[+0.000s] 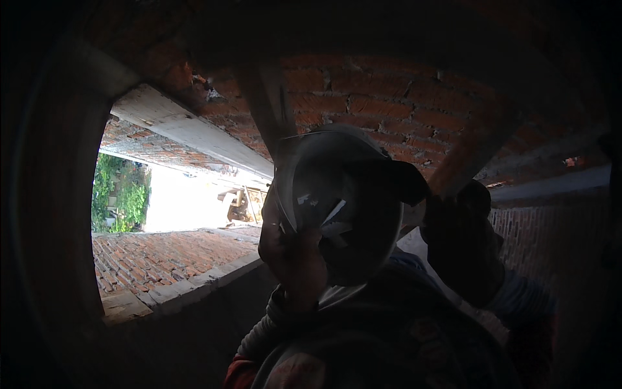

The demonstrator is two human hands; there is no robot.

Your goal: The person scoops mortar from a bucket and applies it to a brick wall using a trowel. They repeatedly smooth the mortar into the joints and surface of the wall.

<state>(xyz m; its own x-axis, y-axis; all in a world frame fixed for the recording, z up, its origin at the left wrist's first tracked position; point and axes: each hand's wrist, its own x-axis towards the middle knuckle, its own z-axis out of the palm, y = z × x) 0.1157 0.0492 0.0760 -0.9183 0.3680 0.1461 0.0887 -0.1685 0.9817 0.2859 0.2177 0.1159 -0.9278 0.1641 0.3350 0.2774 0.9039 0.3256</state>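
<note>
A round, bowl-shaped grey thing (363, 240) with a pale rim is held up in front of my chest, its inside in deep shadow with a few bright glints. My left hand (298, 259) grips its left rim, the thumb lying over the edge. Out of its right side sticks a dark, blunt shape (398, 180) that I cannot name. My right hand (461, 243) is raised to the right of the round thing, its fingers curled. What they close on, if anything, is lost in the dark.
A red brick surface (382, 97) spans the top, with a wooden post (264, 104) and a slanting beam (476, 155) in front. At left, a bright opening shows brickwork (175, 259), green plants (123, 194) and a pale ledge (188, 129). Another brick wall (538, 240) stands at right.
</note>
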